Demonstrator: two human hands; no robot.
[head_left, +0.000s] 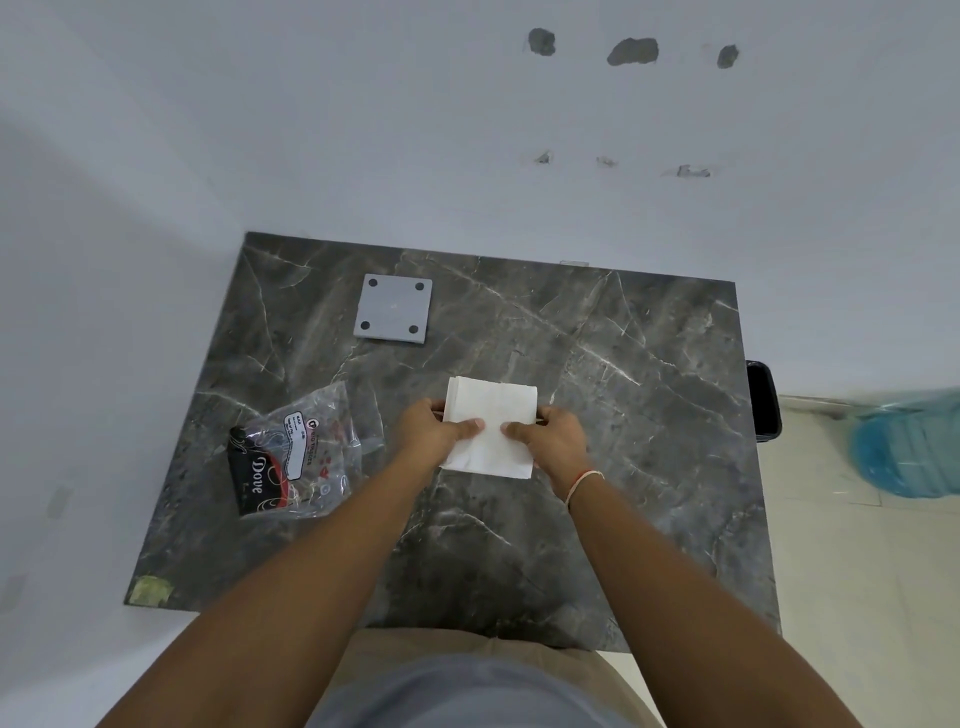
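A white stack of folded napkins (491, 434) sits near the middle of the dark marble table (649, 415), held from both sides. The left hand (434, 428) grips its left edge with the thumb laid across the top, and the right hand (548, 436) mirrors it on the right edge — both thumbs point inward, almost meeting over the paper, so the grip is a pinch on each side rather than a flat press. Holding it this way probably keeps the layers squared up and stops them sliding apart; whether the stack is lifted or resting on the table I cannot tell. To the left, a little apart, lies a clear plastic bag (306, 447) with a dark Dove packet inside — likely the emptied wrapper. Farther back sits a grey square plate (394, 314) with four holes.
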